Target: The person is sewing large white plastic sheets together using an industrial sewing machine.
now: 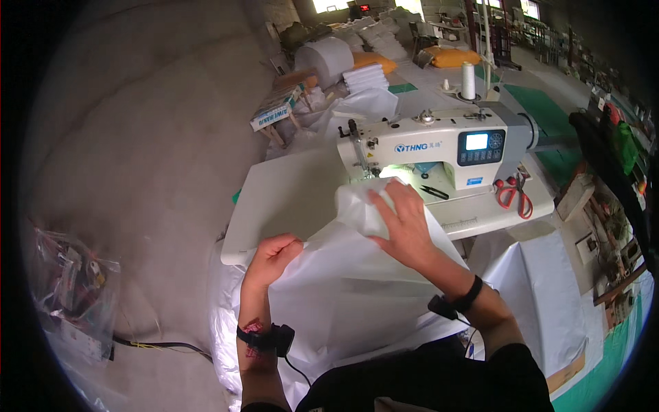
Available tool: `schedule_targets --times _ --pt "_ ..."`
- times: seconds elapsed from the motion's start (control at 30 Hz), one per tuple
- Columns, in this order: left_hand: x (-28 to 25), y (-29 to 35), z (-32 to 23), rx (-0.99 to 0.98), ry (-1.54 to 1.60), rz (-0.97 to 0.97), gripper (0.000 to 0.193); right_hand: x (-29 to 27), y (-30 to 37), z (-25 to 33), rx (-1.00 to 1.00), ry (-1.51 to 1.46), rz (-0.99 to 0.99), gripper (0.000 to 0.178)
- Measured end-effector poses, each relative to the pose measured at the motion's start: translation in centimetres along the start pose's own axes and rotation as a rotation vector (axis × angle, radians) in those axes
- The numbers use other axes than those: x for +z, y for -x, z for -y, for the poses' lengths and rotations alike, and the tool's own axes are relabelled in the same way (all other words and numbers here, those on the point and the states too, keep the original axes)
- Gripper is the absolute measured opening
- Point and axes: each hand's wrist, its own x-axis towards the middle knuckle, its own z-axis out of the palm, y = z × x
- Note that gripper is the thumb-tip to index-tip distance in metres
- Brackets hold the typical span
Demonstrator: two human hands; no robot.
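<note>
White sheet (343,288) between hands, tapering forward to sewing machine (436,141). Left hand (274,257) pinches its edge; right hand (406,230), fingers spread on it, nearer the machine.

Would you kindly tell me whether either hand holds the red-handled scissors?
No, the red-handled scissors lie on the sewing table, while the left hand and right hand are on the white sheet.

Most of the left side is taken up by plain grey floor (151,151), kinda dim tbh, while green strips (539,110) are laid out over on the right. Way at the back, bright light is let in by windows (530,9), and the space in between is pretty much filled with a fat white roll (324,60), yellow sacks (451,58) and white stacks (367,79).
</note>
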Motion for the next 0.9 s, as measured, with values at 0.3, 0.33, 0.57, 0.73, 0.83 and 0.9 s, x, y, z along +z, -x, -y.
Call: schedule_targets --times 0.3,0.33,0.57,0.73,0.83,0.9 --pt "8.9 0.6 -2.9 0.297 -1.149 -0.206 0.077 2.7 -3.2 -1.5 -0.285 0.063 -0.109 0.023" --pt "9.8 1.4 -1.5 0.198 -1.243 -0.198 0.086 3.2 -3.0 -2.0 -0.175 0.113 -0.076 0.029" --pt "10.6 3.3 12.3 -0.313 -0.721 -0.251 0.080 10.3 1.1 -2.9 0.315 -0.088 0.512 0.074" --pt "11.8 3.8 15.1 -0.123 -1.146 -0.326 0.066 14.9 0.7 -1.6 -0.372 0.207 0.203 0.049" --pt "10.9 3.7 17.0 -0.060 -1.217 -0.325 0.047 16.6 -0.8 -1.3 -0.439 0.265 0.281 0.036" --pt "7.8 4.5 18.6 -0.102 -1.163 -0.249 0.038 16.7 -1.4 -1.7 -0.455 0.204 0.316 0.031"
